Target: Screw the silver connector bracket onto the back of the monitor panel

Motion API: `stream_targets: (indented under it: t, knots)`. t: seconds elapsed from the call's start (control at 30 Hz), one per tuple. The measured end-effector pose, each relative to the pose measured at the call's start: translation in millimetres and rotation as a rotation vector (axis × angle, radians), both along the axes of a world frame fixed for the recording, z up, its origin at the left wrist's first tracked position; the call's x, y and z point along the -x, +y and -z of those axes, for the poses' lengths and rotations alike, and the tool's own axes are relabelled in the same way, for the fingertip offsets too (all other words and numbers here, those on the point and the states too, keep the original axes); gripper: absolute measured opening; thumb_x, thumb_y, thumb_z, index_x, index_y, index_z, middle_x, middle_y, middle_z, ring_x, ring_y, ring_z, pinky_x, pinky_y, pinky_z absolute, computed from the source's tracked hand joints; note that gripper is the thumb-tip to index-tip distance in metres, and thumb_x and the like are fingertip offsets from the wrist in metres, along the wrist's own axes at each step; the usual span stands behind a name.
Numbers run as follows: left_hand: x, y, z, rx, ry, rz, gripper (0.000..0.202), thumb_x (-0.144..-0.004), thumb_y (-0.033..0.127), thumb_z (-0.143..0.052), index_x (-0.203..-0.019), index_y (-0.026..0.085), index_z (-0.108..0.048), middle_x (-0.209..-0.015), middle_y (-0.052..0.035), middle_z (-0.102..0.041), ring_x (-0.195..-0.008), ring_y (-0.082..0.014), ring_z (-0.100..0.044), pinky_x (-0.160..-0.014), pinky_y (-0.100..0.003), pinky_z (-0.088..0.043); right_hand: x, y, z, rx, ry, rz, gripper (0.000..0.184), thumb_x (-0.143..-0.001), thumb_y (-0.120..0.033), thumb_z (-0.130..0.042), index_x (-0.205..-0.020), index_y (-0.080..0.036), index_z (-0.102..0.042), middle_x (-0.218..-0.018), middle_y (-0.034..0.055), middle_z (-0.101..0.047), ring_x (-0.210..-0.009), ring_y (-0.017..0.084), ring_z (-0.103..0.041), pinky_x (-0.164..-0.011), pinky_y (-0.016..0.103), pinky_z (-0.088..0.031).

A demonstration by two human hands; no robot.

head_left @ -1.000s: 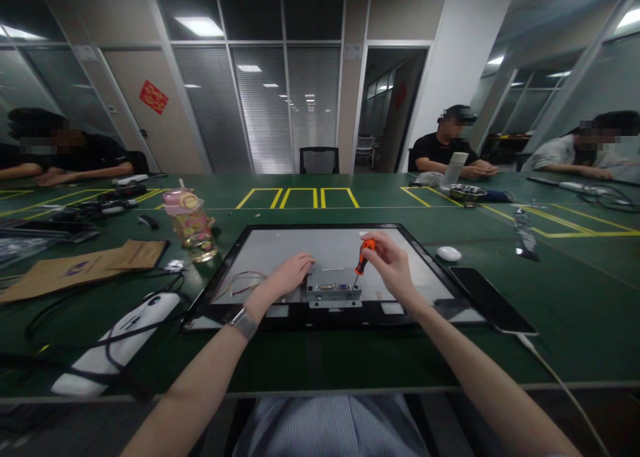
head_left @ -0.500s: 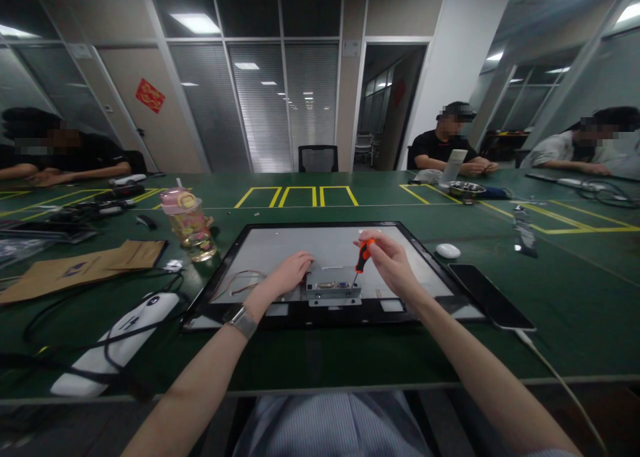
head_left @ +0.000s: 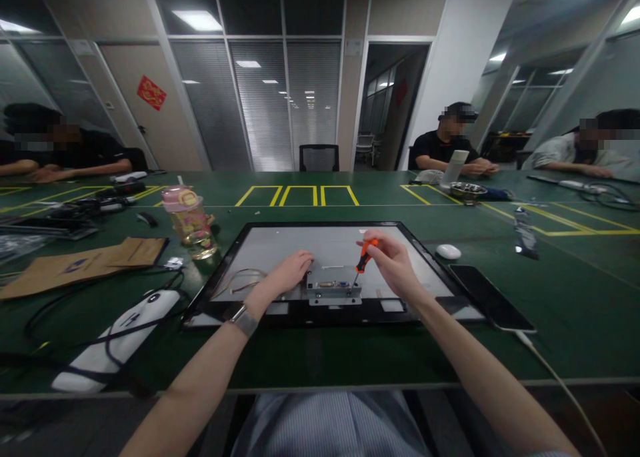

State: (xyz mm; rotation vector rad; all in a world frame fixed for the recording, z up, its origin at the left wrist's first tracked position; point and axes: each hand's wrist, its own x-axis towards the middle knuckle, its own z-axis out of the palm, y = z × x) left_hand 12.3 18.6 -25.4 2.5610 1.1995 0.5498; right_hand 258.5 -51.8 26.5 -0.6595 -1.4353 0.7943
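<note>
A monitor panel (head_left: 280,240) lies face down on the green table, its grey metal back up. A small metal board cover with ports (head_left: 334,288) sits near its front edge. My right hand (head_left: 395,264) is closed round an orange-handled screwdriver (head_left: 364,257), whose tip points down at the cover's right side. My left hand (head_left: 289,276) rests on the panel with fingers curled against the cover's left edge, holding nothing I can make out. Thin coloured wires (head_left: 240,280) lie on the panel to the left.
A pink-lidded drink bottle (head_left: 189,222), brown paper bags (head_left: 80,265) and a white panda-shaped case with black cable (head_left: 117,337) lie left. A black phone (head_left: 490,298) and white earbud case (head_left: 449,251) lie right. Three other people sit at the far side.
My right hand has turned the screwdriver slightly at the same spot on the cover. My left hand stays put. The view has shifted a little.
</note>
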Motion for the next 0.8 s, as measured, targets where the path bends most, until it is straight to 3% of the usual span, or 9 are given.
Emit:
stream_targets:
  t: [0.2,0.43,0.6,0.8]
  knots:
    - [0.3,-0.2,0.4,0.004,0.008,-0.01,0.04,-0.094,0.032,-0.024,-0.114,0.018,-0.055,-0.126,-0.0075,-0.052,-0.119,-0.0178,-0.046,-0.105,-0.034,-0.033,1.1,-3.3,-3.6,0.024,-0.048,-0.03,0.027,-0.087,-0.035,-0.053,-0.111,-0.026,-0.059,-0.096,0.0043,-0.064,-0.093,0.019,-0.059,-0.087,0.038,-0.045]
    - [0.0,-0.9,1.1,-0.016,0.029,-0.011,0.041,-0.095,0.031,-0.022,-0.116,0.018,-0.054,-0.126,-0.0077,-0.053,-0.118,-0.0175,-0.047,-0.103,-0.034,-0.035,1.7,-1.8,-0.8,0.005,-0.026,0.006,0.016,-0.084,-0.036,-0.057,-0.095,-0.027,-0.065,-0.095,0.0024,-0.062,-0.093,0.02,-0.059,-0.084,0.036,-0.047]
    - [-1.2,-1.1,1.2,-0.035,0.053,-0.012,0.039,-0.094,0.029,-0.023,-0.115,0.017,-0.054,-0.125,-0.0087,-0.053,-0.119,-0.0184,-0.046,-0.104,-0.034,-0.034,1.7,-1.9,-1.4,-0.015,-0.053,0.024,0.024,-0.088,-0.033,-0.051,-0.109,-0.026,-0.06,-0.092,0.003,-0.063,-0.088,0.018,-0.06,-0.082,0.035,-0.048]
    - [-1.9,-1.6,0.4,-0.047,0.067,-0.019,0.038,-0.094,0.027,-0.025,-0.115,0.016,-0.054,-0.125,-0.0089,-0.054,-0.118,-0.0183,-0.047,-0.104,-0.033,-0.034,1.7,-4.2,-7.4,-0.099,-0.14,0.065,0.025,-0.092,-0.032,-0.043,-0.111,-0.024,-0.058,-0.1,0.0058,-0.064,-0.092,0.019,-0.061,-0.086,0.039,-0.047]
